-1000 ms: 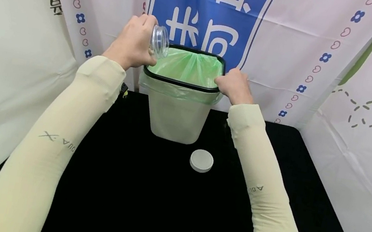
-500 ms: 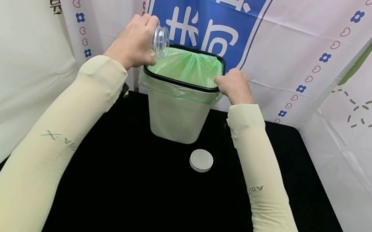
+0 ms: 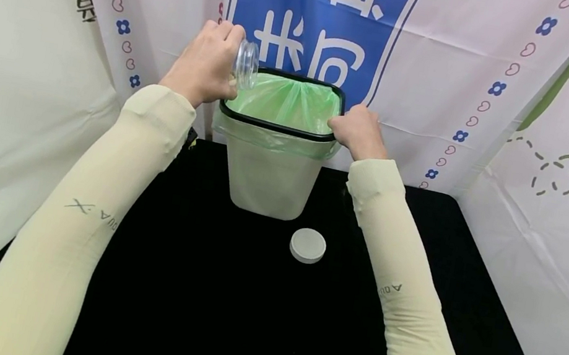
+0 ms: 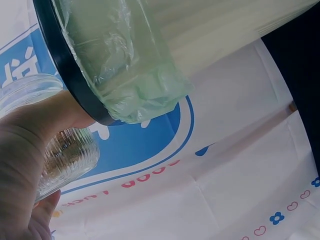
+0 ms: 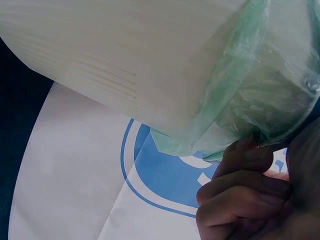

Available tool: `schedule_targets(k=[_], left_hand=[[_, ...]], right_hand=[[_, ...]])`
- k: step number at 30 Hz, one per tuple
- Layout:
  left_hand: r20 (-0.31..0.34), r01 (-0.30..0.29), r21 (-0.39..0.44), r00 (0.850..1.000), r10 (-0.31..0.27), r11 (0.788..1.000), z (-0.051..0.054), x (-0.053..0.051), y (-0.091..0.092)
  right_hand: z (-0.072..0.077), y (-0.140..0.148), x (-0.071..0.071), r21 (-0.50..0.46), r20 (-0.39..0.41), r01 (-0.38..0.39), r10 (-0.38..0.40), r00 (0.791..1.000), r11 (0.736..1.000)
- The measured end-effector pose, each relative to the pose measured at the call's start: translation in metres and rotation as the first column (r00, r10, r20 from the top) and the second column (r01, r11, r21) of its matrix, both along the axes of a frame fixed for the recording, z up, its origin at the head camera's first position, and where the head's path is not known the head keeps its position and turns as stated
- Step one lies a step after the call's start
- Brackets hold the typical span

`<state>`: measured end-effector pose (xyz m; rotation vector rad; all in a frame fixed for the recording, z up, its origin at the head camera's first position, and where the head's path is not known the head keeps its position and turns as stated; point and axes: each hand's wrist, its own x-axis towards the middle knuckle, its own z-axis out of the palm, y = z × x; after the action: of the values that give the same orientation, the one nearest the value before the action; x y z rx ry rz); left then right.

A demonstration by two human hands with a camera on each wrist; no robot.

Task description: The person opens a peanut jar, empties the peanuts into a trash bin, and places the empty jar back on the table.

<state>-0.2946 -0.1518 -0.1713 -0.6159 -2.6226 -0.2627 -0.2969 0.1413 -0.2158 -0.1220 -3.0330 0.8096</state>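
In the head view my left hand point(image 3: 203, 63) holds a clear jar point(image 3: 247, 64) on its side, the mouth facing right over the left rim of a pale trash bin point(image 3: 269, 181). The left wrist view shows the jar's ribbed wall point(image 4: 75, 155), with brownish contents behind it. A green plastic bag point(image 3: 293, 104) lines the bin and folds over its black rim. My right hand point(image 3: 360, 132) grips the bin's right rim, and its curled fingers point(image 5: 240, 200) touch the bag there. Whether anything lies at the bin's bottom is hidden.
A round white lid point(image 3: 307, 245) lies on the black table point(image 3: 218, 304) in front of the bin. Printed cloth point(image 3: 424, 88) hangs behind and on both sides. A small dark object with yellow point(image 3: 191, 138) shows partly behind the left sleeve.
My left hand has turned the jar slightly, so its mouth appears narrower and a little farther right. The right hand, bin and lid have stayed put.
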Motion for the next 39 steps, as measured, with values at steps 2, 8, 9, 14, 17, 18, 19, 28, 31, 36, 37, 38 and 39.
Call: schedule_targets(k=[2,8,9,14,17,18,19,28,31,36,37,38,39], left_hand=[[-0.005,0.000,-0.009,1.000,0.000,1.000,-0.001,0.000,0.000],[-0.015,-0.004,-0.038,1.000,0.003,0.999,-0.005,0.001,0.000],[-0.019,-0.004,-0.043,1.000,0.003,0.999,-0.006,0.001,0.000],[-0.051,0.003,-0.054,0.999,-0.005,0.999,-0.006,0.000,0.001],[-0.083,0.011,-0.068,0.996,-0.017,0.998,-0.004,-0.001,0.003],[-0.091,0.014,-0.075,0.996,-0.021,0.997,-0.003,-0.001,0.004],[-0.101,0.016,-0.083,0.995,-0.025,0.996,-0.003,-0.001,0.005],[-0.158,0.021,-0.154,0.986,-0.045,0.988,-0.002,0.001,0.009],[-0.163,0.018,-0.174,0.985,-0.047,0.985,-0.001,0.001,0.010],[-0.174,0.012,-0.185,0.984,-0.044,0.983,-0.001,0.001,0.010],[-0.175,0.011,-0.185,0.984,-0.044,0.983,-0.001,0.001,0.010],[-0.178,0.011,-0.186,0.983,-0.044,0.982,-0.001,0.001,0.010],[-0.180,0.011,-0.188,0.983,-0.045,0.982,-0.001,0.001,0.010]], right_hand=[[-0.001,0.000,0.000,-0.002,-0.006,0.002,-0.002,1.000,1.000],[-0.002,-0.002,-0.001,-0.002,-0.015,0.001,-0.001,1.000,1.000],[-0.002,-0.002,-0.001,0.000,-0.012,-0.001,0.001,1.000,1.000],[-0.003,-0.002,-0.002,-0.008,-0.011,0.004,-0.004,1.000,1.000],[-0.003,-0.001,-0.002,-0.018,-0.015,0.012,-0.013,1.000,1.000],[-0.003,0.000,-0.002,-0.018,-0.017,0.013,-0.013,1.000,1.000],[-0.003,0.000,-0.002,-0.018,-0.016,0.013,-0.013,1.000,1.000],[-0.003,0.000,-0.001,-0.012,-0.011,0.016,-0.017,1.000,1.000],[-0.003,0.001,-0.002,-0.006,-0.011,0.016,-0.016,1.000,1.000],[-0.002,0.001,-0.002,-0.002,-0.017,0.010,-0.010,1.000,1.000],[-0.002,0.001,-0.001,-0.001,-0.018,0.009,-0.009,1.000,1.000],[-0.002,0.001,-0.001,-0.002,-0.019,0.010,-0.010,1.000,1.000],[-0.002,0.001,-0.001,-0.003,-0.017,0.010,-0.010,1.000,1.000]])
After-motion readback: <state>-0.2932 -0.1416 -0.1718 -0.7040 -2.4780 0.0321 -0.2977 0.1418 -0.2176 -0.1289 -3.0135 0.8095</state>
